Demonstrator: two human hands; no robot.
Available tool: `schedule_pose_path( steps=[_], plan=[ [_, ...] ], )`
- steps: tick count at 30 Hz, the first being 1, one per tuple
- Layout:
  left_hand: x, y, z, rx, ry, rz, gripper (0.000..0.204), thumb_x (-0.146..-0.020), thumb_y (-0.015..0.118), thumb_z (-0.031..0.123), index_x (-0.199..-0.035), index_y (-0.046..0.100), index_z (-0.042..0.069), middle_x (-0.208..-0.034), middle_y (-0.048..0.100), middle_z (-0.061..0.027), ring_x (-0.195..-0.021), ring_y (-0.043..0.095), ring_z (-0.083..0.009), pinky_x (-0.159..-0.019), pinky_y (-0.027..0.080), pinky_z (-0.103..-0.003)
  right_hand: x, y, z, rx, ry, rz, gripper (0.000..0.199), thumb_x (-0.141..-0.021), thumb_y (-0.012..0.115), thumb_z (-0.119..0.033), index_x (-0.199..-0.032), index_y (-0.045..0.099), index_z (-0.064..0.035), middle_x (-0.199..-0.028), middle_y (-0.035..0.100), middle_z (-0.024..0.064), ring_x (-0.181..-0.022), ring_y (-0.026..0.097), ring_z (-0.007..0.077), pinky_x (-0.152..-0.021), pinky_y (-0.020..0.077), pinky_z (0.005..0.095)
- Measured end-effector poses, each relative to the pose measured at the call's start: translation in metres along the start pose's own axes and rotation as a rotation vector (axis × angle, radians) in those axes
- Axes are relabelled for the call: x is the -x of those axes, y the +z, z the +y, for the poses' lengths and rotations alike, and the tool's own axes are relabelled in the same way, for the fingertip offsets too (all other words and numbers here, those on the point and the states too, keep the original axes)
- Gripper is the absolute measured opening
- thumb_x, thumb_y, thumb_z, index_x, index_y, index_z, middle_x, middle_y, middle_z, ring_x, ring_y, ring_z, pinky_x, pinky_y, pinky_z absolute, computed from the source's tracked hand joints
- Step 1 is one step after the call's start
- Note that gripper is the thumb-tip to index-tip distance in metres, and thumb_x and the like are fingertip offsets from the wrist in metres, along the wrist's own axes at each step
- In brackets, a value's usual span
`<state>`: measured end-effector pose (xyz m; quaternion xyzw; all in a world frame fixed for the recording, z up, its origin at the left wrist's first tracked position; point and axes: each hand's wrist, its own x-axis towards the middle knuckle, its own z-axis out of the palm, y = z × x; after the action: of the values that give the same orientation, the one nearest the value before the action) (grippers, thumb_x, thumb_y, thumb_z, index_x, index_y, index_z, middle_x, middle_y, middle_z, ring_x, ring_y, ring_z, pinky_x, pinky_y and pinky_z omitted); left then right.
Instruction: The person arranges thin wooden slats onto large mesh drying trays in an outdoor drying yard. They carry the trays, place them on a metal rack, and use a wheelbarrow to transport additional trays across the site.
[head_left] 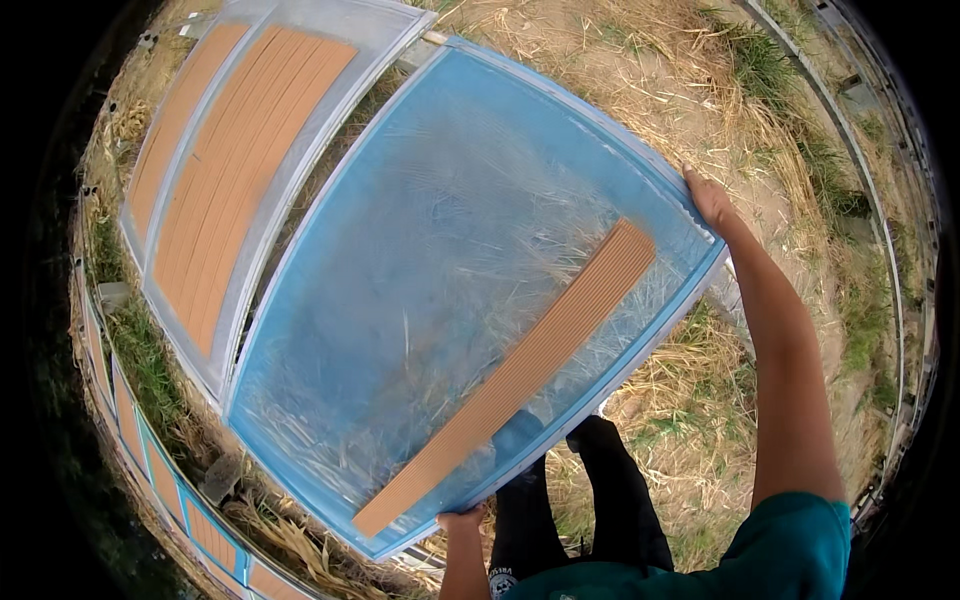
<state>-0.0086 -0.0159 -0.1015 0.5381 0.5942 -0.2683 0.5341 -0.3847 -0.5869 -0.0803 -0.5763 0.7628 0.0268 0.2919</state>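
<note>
You grip the big blue-framed panel [440, 260] with your left hand [462, 520] and right hand [708, 200], fingers closed on opposite edges; wind or a slip could drop it onto the panel [230, 140] beyond it

Two hands [708, 200] [462, 520], two framed panels [400, 250] [240, 140], one ribbed strip [520, 375].

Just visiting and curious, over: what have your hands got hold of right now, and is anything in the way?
Left hand grips near edge of blue-framed clear panel; right hand grips far edge. Ribbed tan slat lies on it. Second panel alongside, dry grass below.
</note>
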Motion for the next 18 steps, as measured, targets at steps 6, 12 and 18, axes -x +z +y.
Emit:
schedule_pose_path(
  steps=[6,12,18],
  plan=[
    [-0.004,-0.073,0.031,0.067,0.128,-0.099,0.066,-0.088,0.019,0.058,-0.131,0.04,0.012,-0.135,0.04,-0.0101,-0.123,0.038,-0.0322,-0.099,0.033,-0.053,0.115,-0.028,0.047,-0.186,0.089,0.191,0.071,-0.083,0.035,-0.059,-0.063,0.057,0.0057,-0.062,0.056,0.0212,-0.068,0.056,0.0314,-0.07,0.0415,0.0384],
    [0.087,-0.107,0.042,0.078,0.268,-0.217,0.066,-0.088,0.019,0.057,-0.131,0.039,0.012,-0.135,0.039,-0.0105,-0.123,0.038,-0.0319,-0.1,0.033,-0.051,0.181,-0.052,0.161,-0.436,0.132,0.376,0.061,-0.089,0.039,-0.047,-0.064,0.052,0.0075,-0.056,0.048,0.0157,-0.056,0.044,0.0229,-0.062,0.0379,0.0372],
    [0.181,-0.026,0.036,-0.036,0.395,-0.451,0.065,-0.089,0.019,0.057,-0.132,0.037,0.011,-0.135,0.038,-0.0109,-0.123,0.037,-0.0317,-0.1,0.033,-0.049,0.278,-0.084,0.267,-0.72,0.344,0.558,0.055,-0.09,0.041,-0.045,-0.07,0.054,0.0056,-0.06,0.044,0.0066,-0.059,0.035,0.0142,-0.058,0.0334,0.0346]
  ],
)
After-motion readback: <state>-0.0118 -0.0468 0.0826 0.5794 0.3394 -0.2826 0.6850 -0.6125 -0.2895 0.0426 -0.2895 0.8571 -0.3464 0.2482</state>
